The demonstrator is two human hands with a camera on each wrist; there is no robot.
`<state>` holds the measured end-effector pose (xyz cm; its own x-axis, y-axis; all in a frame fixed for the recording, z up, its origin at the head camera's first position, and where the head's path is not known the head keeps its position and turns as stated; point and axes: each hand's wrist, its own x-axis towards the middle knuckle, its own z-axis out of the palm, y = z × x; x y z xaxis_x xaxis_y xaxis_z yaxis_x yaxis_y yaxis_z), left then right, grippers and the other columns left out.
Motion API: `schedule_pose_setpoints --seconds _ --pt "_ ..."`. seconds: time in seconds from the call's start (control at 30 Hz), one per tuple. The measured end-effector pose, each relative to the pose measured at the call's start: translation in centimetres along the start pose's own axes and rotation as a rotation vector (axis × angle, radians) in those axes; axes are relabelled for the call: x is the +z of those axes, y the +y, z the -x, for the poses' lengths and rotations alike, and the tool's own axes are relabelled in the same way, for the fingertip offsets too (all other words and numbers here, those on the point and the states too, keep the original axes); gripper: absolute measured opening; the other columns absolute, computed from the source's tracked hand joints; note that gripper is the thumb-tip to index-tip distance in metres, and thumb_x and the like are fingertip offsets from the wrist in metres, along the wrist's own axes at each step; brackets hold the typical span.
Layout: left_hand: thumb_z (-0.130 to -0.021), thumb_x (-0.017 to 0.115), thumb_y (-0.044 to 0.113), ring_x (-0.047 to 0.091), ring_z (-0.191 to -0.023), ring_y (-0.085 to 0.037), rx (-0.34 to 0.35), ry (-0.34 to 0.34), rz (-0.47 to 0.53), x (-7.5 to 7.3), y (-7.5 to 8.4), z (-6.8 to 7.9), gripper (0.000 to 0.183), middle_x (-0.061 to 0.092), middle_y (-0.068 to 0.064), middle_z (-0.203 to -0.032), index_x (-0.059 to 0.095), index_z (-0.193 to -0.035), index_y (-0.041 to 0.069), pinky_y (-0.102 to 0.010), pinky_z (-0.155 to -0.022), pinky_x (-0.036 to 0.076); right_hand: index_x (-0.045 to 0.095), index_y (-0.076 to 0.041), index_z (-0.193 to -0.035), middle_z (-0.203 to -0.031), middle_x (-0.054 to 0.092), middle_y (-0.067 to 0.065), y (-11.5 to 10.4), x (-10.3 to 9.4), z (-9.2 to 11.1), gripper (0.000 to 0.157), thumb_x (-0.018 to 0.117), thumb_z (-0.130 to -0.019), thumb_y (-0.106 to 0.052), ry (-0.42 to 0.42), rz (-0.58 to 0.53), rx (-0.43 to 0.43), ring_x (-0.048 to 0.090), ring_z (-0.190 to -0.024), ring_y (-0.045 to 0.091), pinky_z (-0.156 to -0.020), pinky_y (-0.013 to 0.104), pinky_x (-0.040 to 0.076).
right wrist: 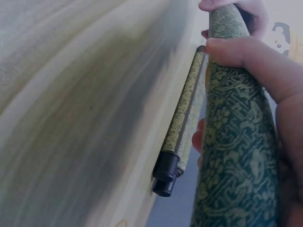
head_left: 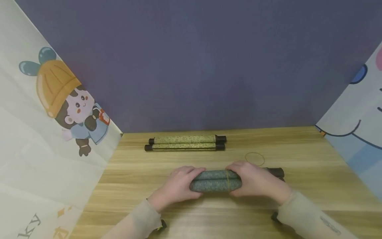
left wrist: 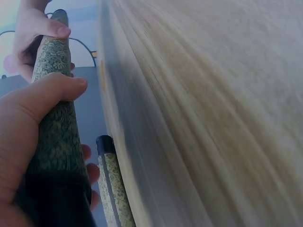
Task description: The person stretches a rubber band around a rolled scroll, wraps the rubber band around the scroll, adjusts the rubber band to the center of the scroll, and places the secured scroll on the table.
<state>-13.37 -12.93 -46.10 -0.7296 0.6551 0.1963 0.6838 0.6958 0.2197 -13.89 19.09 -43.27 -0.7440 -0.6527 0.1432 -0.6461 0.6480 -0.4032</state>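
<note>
A rolled green patterned scroll (head_left: 215,185), two rolls lying side by side with dark end knobs, is held level in both hands above the table. My left hand (head_left: 182,184) grips its left part, thumb over the near side in the left wrist view. The right hand (head_left: 253,181) grips farther right, with its fingertips right at a thin yellow rubber band (head_left: 227,181) looped around both rolls. The right dark knobs (head_left: 276,172) stick out past the right hand. In the right wrist view the green pattern (right wrist: 236,142) fills the space beside the thumb.
A yellow patterned scroll (head_left: 185,139) with black knobs lies rolled at the back of the wooden table (head_left: 143,166). A loose rubber band (head_left: 255,159) lies behind the right hand. A dark blue-grey panel (head_left: 191,66) rises behind, with printed cloth (head_left: 30,132) at both sides.
</note>
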Motion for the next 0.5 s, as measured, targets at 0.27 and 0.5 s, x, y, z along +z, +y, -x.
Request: schedule_pose_setpoints --seconds 0.27,0.5 --pt "-0.079 0.095 0.048 0.071 -0.118 -0.024 -0.004 0.005 0.013 0.20 -0.32 0.14 0.092 0.073 -0.005 -0.133 0.058 -0.157 0.014 -0.049 -0.105 0.059 0.075 -0.011 -0.126 -0.118 0.075 -0.004 0.05 -0.39 -0.05 0.069 0.101 -0.068 -0.039 -0.003 0.044 0.010 0.069 -0.100 0.013 -0.086 0.042 0.064" --pt "-0.076 0.098 0.044 0.071 -0.116 -0.021 -0.001 0.040 0.085 0.25 -0.44 0.29 0.089 0.074 -0.004 -0.132 0.063 -0.152 0.014 -0.046 -0.103 0.060 0.076 -0.013 -0.126 -0.120 0.076 -0.003 -0.43 -0.18 -0.29 0.071 0.102 -0.067 -0.042 0.010 0.087 0.012 0.070 -0.105 0.019 -0.092 0.047 0.062"
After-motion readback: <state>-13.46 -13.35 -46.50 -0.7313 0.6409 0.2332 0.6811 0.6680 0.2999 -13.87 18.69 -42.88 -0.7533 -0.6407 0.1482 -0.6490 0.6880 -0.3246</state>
